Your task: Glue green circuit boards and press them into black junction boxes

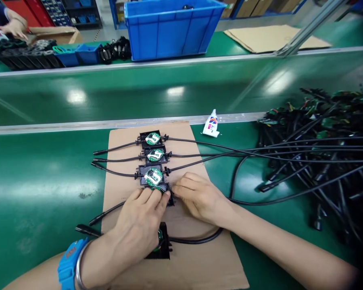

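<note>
On a brown cardboard sheet (187, 262), three black plastic housings (142, 175) lie in a column, each with a round green circuit board (153, 176) bearing a white strip. Black cables (187, 139) leave them on both sides. Below these, the bent fingers of my left hand (139, 221) press together on a fourth black housing (170, 199), hiding most of its board. My right hand (199, 197) is closed in a pinch at that housing's right end; whatever its fingertips hold is hidden. Another black housing (165, 251) lies nearer me, partly behind my left wrist.
A large pile of black cables with green boards (317, 153) covers the right side of the green table (42, 169). A white tube (211, 124) lies by the back rail. Beyond are a blue bin (172, 36), flat cardboard (275, 36) and another person's hand (15, 26).
</note>
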`<control>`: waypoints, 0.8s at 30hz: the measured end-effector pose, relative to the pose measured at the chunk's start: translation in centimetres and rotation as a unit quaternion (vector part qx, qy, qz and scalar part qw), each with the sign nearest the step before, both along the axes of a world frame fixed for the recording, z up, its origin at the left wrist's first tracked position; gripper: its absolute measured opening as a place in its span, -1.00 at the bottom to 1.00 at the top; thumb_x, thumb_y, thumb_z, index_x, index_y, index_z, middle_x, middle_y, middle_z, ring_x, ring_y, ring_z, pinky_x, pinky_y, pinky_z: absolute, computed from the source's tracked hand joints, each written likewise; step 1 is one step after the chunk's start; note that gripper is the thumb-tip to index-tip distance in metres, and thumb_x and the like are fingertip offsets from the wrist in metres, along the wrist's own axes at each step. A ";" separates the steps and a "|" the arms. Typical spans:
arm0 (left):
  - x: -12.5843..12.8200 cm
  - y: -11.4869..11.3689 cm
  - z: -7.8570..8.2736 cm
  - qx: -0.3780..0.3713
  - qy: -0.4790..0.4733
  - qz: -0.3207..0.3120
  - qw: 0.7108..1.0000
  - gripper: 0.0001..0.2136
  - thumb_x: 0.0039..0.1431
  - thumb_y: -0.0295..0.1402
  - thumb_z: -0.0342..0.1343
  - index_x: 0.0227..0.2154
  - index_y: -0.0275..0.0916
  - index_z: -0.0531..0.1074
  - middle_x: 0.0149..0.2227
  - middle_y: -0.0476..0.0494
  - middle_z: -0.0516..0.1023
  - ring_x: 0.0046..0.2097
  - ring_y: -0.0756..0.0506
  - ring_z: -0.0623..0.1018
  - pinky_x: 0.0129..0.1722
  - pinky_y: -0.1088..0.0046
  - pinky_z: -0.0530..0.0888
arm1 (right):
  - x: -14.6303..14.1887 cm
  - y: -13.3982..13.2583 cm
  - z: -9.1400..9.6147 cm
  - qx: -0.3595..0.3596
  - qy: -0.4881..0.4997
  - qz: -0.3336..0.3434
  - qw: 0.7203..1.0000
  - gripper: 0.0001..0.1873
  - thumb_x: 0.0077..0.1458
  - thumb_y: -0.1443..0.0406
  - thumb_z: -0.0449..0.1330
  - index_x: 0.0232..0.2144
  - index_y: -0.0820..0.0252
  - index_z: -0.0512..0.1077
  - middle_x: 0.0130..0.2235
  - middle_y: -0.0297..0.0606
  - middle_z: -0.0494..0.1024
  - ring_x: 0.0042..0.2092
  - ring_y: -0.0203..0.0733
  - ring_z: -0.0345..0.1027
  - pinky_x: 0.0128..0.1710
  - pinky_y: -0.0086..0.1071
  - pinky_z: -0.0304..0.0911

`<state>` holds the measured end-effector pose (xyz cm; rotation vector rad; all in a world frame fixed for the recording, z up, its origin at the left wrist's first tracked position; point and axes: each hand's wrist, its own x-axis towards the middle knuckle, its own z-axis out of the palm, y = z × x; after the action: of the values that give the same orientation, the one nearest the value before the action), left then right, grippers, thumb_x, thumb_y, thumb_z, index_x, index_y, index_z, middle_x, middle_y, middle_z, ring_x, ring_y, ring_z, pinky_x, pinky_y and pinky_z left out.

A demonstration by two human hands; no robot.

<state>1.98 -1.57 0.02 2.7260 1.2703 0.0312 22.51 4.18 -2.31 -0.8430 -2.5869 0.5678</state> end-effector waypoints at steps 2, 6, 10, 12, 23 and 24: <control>-0.7 -0.2 0.3 0.006 -0.053 0.002 0.999 -0.48 0.00 -0.62 -0.09 0.09 -0.38 0.29 -0.20 -0.25 0.41 -0.25 -0.17 0.38 -0.27 0.23 0.43 | 0.3 1.0 0.9 -0.004 0.006 0.018 1.000 -0.72 0.18 0.45 -0.03 -0.28 0.23 0.49 -0.38 -0.21 0.44 -0.29 -0.20 0.19 -0.27 -0.32 0.20; -3.8 1.7 0.4 0.061 -0.201 0.039 0.977 -0.57 0.11 -0.64 -0.11 0.04 -0.26 0.32 -0.14 -0.22 0.42 -0.16 -0.14 0.39 -0.20 0.28 0.43 | 0.1 3.1 1.3 0.035 0.021 -0.030 0.999 -0.71 0.16 0.45 0.01 -0.10 0.24 0.42 -0.19 -0.16 0.49 -0.14 -0.13 0.21 -0.13 -0.23 0.21; -6.8 5.3 -0.4 0.055 -0.126 0.111 0.984 -0.86 0.18 -0.48 0.02 -0.22 -0.28 0.42 -0.20 -0.22 0.46 -0.13 -0.20 0.41 -0.16 0.16 0.40 | -0.6 4.1 -0.2 0.029 0.000 -0.071 0.997 -0.83 0.18 0.38 0.04 -0.19 0.28 0.39 -0.24 -0.14 0.48 -0.14 -0.10 0.25 -0.14 -0.20 0.21; -7.5 6.0 -0.7 0.028 -0.126 0.096 0.987 -0.92 0.22 -0.43 0.02 -0.29 -0.27 0.40 -0.25 -0.17 0.49 -0.17 -0.16 0.45 -0.18 0.22 0.41 | -0.5 4.0 -0.5 0.024 0.031 -0.079 0.996 -0.85 0.21 0.38 0.01 -0.23 0.29 0.36 -0.26 -0.14 0.47 -0.18 -0.15 0.26 -0.17 -0.25 0.23; -6.5 4.7 0.2 0.026 -0.094 0.126 0.987 -0.79 0.34 -0.31 -0.13 -0.28 -0.20 0.39 -0.41 -0.03 0.47 -0.45 -0.06 0.49 -0.58 0.49 0.30 | -2.0 2.2 4.1 0.096 -0.113 -0.022 0.989 -0.64 0.28 0.33 -0.10 -0.52 0.23 0.34 -0.51 -0.26 0.40 -0.48 -0.26 0.20 -0.49 -0.33 -0.02; -6.3 4.9 -0.1 0.025 -0.079 0.127 0.988 -0.79 0.34 -0.30 -0.13 -0.28 -0.20 0.39 -0.41 -0.03 0.47 -0.46 -0.06 0.49 -0.60 0.49 0.29 | -2.4 2.4 4.1 0.093 -0.128 -0.023 0.987 -0.66 0.27 0.34 -0.09 -0.51 0.23 0.35 -0.51 -0.25 0.42 -0.48 -0.26 0.22 -0.49 -0.32 -0.03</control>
<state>-4.29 3.36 -0.04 2.5228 1.5768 0.3033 20.09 6.54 1.80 -0.9641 -2.7867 0.2104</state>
